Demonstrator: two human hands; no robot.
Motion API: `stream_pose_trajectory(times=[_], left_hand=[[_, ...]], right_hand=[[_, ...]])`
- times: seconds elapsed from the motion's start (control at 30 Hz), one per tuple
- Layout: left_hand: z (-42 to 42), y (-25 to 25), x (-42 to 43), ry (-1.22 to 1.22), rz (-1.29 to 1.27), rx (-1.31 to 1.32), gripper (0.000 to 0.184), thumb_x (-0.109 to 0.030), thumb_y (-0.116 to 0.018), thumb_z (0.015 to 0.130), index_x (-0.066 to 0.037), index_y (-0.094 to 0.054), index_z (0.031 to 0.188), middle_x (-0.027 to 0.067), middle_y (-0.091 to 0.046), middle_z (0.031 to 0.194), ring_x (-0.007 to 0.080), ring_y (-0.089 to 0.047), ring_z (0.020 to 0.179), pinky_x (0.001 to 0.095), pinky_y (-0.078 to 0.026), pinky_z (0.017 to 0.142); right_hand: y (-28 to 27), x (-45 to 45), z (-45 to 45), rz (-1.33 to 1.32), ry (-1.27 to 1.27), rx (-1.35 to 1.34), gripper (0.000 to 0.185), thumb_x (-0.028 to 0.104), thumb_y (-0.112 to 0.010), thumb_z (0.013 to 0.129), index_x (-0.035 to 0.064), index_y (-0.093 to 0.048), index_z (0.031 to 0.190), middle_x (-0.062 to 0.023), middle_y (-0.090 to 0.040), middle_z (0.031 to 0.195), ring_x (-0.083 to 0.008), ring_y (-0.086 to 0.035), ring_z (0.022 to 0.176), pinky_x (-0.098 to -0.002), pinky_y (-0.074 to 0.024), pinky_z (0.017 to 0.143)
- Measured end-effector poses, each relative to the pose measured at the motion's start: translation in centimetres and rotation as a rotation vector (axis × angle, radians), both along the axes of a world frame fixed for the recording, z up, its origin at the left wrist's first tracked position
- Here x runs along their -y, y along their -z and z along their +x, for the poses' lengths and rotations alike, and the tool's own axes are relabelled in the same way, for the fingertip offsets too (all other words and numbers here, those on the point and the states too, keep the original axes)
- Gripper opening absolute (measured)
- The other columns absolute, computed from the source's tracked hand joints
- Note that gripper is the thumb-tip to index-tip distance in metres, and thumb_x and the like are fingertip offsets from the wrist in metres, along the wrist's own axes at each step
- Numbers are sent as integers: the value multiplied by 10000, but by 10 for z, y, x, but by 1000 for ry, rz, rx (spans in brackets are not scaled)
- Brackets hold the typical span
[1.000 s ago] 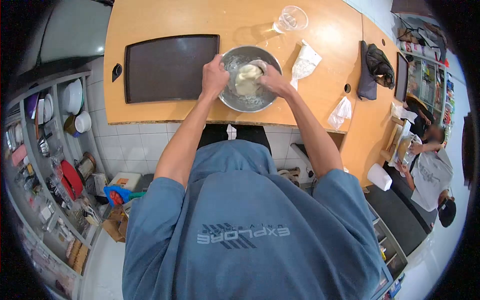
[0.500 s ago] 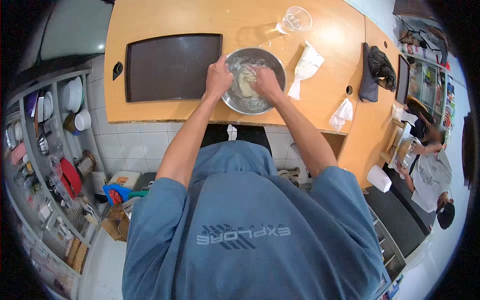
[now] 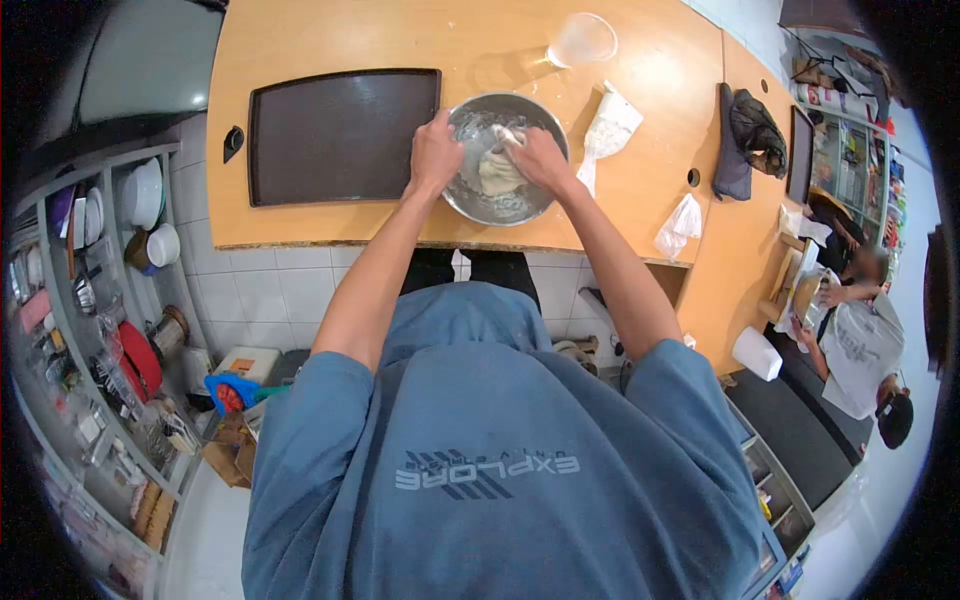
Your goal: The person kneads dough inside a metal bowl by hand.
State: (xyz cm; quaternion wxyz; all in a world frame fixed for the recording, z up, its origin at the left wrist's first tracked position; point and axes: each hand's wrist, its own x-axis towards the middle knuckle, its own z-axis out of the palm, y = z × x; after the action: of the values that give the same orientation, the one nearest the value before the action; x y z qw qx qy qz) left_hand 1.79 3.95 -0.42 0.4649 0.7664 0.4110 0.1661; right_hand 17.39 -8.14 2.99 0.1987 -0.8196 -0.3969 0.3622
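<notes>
The left hand (image 3: 436, 153) is closed at the left side of a metal bowl (image 3: 522, 207), with its fingers bent over the rim; the right hand (image 3: 541, 160) is inside the same bowl, half curled, and has hold of a piece of pale dough (image 3: 500, 176), of which one part rises beside the fingers; how tightly these fingers press, I cannot tell, because the fingertips are partly hidden; the dough lies in the bowl, near its middle, and some whitish smears cover the inner wall; the bowl stands on a wooden table (image 3: 400, 32), near its front edge; just beside it, on the left, lies a dark rectangular tray (image 3: 344, 138); on the right of the bowl lies a white bag (image 3: 612, 125), and farther right, near the edge, a smaller white bag (image 3: 681, 226); beyond the bowl there is a transparent cup (image 3: 588, 40).
</notes>
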Motion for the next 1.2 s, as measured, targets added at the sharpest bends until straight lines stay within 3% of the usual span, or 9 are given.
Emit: stream_pose_trajectory(times=[0.07, 0.27, 0.3, 0.4, 0.6, 0.77, 1.0, 1.2], left_hand=[[1, -14, -1, 18, 15, -30, 275, 8, -552, 845, 32, -613, 1113, 302, -686, 921, 501, -649, 928, 556, -498, 789], [1, -3, -2, 30, 10, -24, 263, -7, -552, 872, 11, -624, 1124, 310, -674, 916, 511, -637, 926, 560, -492, 778], [1, -4, -2, 29, 6, -21, 269, -9, -556, 872, 7, -626, 1131, 310, -674, 915, 509, -638, 927, 560, -493, 777], [0, -5, -3, 25, -2, -14, 288, -13, -566, 871, -4, -628, 1152, 308, -675, 913, 506, -641, 930, 557, -498, 773], [1, 0, -2, 19, -9, 12, 250, -7, -574, 874, 5, -605, 1122, 309, -674, 913, 506, -642, 925, 563, -503, 760], [4, -6, -2, 35, 20, -29, 150, -6, -570, 878, 24, -547, 1024, 320, -666, 893, 519, -638, 912, 577, -497, 740], [5, -4, -2, 58, 27, -54, 225, 23, -533, 825, 43, -565, 1047, 319, -658, 900, 523, -633, 875, 583, -506, 747], [3, -4, -3, 92, 22, -58, 255, 44, -542, 810, 34, -546, 1065, 324, -651, 877, 527, -632, 876, 585, -497, 736]], right_hand=[[18, -4, 5, 69, -37, 126, 487, 386, -576, 942, -62, -723, 821, -310, -688, 842, -494, -678, 817, -529, -558, 795], [29, -11, -22, -53, -17, 308, 441, 348, -606, 920, -64, -715, 808, -323, -685, 843, -502, -682, 828, -539, -562, 784], [28, -11, -27, -78, -11, 286, 395, 330, -611, 928, -44, -712, 850, -294, -694, 894, -487, -676, 873, -552, -551, 799], [21, -3, -42, 168, 6, 407, 340, 332, -612, 927, 4, -704, 927, -246, -681, 990, -441, -652, 950, -545, -529, 826], [31, -5, -51, 123, -46, 554, 304, 309, -632, 892, 58, -675, 1059, -182, -648, 1122, -385, -612, 1036, -515, -504, 855], [39, -4, -53, 128, -56, 628, 292, 278, -647, 855, 65, -674, 1051, -175, -650, 1136, -386, -614, 1055, -527, -497, 853], [49, -12, -51, 96, -94, 587, 332, 302, -678, 776, 77, -684, 1021, -164, -666, 1080, -379, -610, 1095, -518, -502, 840], [55, -24, -45, 159, -10, 581, 317, 320, -696, 748, 80, -698, 956, -142, -675, 1018, -362, -645, 1028, -493, -515, 816]])
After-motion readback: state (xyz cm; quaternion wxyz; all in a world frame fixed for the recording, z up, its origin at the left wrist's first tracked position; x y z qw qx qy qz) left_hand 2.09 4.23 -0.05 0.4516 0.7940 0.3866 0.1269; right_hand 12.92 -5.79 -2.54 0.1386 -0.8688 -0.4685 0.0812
